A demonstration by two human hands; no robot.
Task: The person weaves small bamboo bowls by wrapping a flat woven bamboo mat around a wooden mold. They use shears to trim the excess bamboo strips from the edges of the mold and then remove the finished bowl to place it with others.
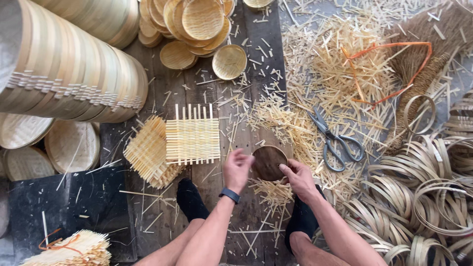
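Note:
Both of my hands hold a small round bamboo hoop [268, 162] low over the dark wooden floor. My left hand [237, 170] grips its left rim and wears a dark wristband. On the hoop's right rim, my right hand [299, 178] pinches with fingers closed. Just left of my hands lies a square woven bamboo mat [192, 139], resting on a stack of similar mats [148, 152]. Grey scissors [335, 140] lie to the right of the hoop on loose bamboo trimmings.
A tall stack of large bamboo rims [69, 74] fills the upper left. Woven round trays [197, 24] pile at the top. Many bamboo rings [428, 197] heap at the right. A broom [423, 59] with orange cord lies upper right. My feet wear black socks [191, 199].

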